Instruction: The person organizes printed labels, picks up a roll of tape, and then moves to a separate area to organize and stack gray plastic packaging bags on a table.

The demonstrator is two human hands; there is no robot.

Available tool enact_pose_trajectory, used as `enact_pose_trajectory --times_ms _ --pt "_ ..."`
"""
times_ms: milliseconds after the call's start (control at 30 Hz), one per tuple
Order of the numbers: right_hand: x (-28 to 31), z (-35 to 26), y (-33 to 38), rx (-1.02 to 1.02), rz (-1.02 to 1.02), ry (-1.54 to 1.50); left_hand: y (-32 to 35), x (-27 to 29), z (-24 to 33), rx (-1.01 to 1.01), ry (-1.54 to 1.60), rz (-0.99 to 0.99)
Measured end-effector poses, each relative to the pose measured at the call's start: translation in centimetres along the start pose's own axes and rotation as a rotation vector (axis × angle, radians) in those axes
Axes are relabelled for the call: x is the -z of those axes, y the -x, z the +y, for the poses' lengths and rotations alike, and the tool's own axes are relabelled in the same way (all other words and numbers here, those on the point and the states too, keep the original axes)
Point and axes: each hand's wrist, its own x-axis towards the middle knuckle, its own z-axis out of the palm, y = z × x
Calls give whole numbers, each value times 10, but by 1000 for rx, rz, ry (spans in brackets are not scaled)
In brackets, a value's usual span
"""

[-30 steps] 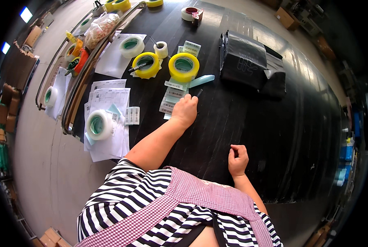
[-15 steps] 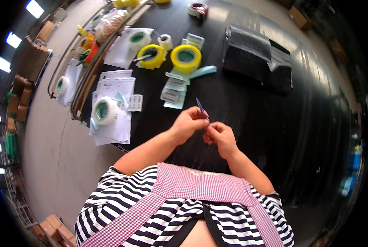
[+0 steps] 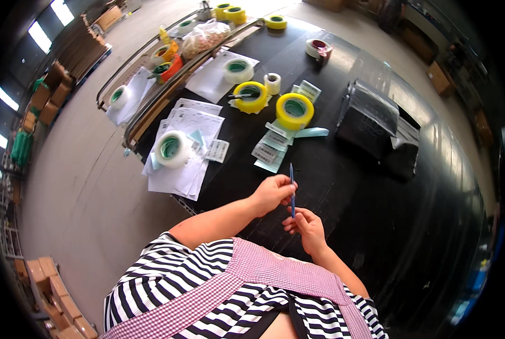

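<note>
My left hand (image 3: 274, 194) pinches a slim blue pen (image 3: 292, 199) around its middle. The pen stands nearly upright in the picture, its pointed end away from me. At its near end, my right hand (image 3: 309, 229) has thumb and fingers closed on it, the other fingers loosely curled. Beyond my hands, strips of barcode labels (image 3: 270, 152) lie on the black table (image 3: 342, 209). A yellow tape roll (image 3: 295, 111) rests at their far end, and a pale blue strip (image 3: 311, 132) sticks out beside it.
Left, a clear tape roll (image 3: 173, 149) sits on printed sheets (image 3: 191, 183). Another yellow roll (image 3: 249, 98) has a black marker (image 3: 242, 96) across it. A black plastic packet stack (image 3: 371, 121) lies right. A metal-railed cart (image 3: 129, 131) adjoins the table's left side.
The pen has turned from slanting to nearly upright, and more of its near end shows. My hands are farther apart along it. The whole view has shifted, with table items appearing lower and farther right.
</note>
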Motion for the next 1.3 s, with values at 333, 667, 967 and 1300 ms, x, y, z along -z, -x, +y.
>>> enact_pose_trajectory --times_ms 333,667,967,1300 --pt "19 40 8 347 189 532 -76 144 132 -23 26 437" --pt "13 35 7 393 253 691 -147 186 150 -39 204 370" --pt "18 24 6 372 215 558 -138 192 144 -117 442 256" --pt "224 -188 -65 935 999 1018 -131 -6 139 -68 -162 -199"
